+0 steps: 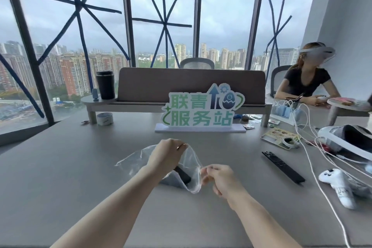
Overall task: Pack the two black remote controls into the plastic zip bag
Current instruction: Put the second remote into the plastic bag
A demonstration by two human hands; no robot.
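Pinching the far edge of the bag's mouth, your left hand holds the clear zip bag up off the grey table, while your right hand pinches the near edge at the corner, so the opening is spread between your two hands. Both grips are narrow, fingertips closed on thin plastic. One black remote is already inside the bag, its end showing dark through the plastic just below your left wrist. The rest of the bag trails flat on the table to the left of your left hand.

The second remote lies bare on the table well to the right of your right hand, long and slim, angled away from you. Just beyond it run white cables, with a white game controller near its closer end. A green-lettered sign stands on the table further back, straight ahead of the bag.
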